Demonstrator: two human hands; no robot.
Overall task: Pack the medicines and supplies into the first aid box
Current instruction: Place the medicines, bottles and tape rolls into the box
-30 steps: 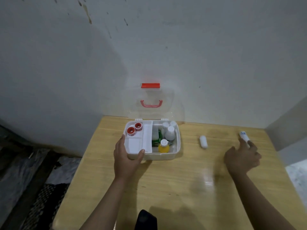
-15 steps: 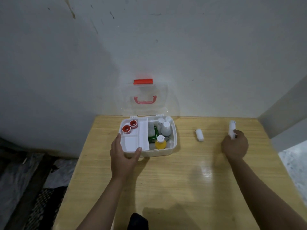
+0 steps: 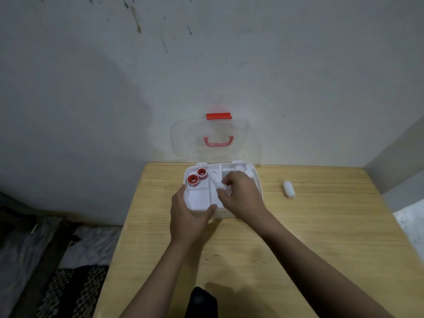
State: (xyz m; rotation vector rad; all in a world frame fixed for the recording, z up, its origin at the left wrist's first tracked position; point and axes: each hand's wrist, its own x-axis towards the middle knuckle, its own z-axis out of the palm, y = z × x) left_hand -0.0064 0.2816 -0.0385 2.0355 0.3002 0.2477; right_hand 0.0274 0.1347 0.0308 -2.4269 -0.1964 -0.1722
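Observation:
The white first aid box point(image 3: 258, 182) stands open at the table's far edge, its clear lid point(image 3: 215, 138) with a red handle leaning on the wall. Two red-cored tape rolls point(image 3: 196, 177) lie in the tray's back left compartment. My left hand point(image 3: 188, 214) grips the box's front left corner. My right hand point(image 3: 241, 195) hovers over the tray's narrow middle compartment, shut on a white tube point(image 3: 218, 182) that points into it. The bottles in the right side are mostly hidden by my right hand. A white roll point(image 3: 288, 189) lies on the table right of the box.
The wooden table point(image 3: 298, 244) sits in a corner, with walls behind and to the right. A dark object point(image 3: 202, 301) pokes up at the near edge. The floor at left holds a patterned mat point(image 3: 75, 292) and grey cloth.
My right hand picked up the white tube from the table's far right and carried it left over the box tray. My left hand stayed on the box corner.

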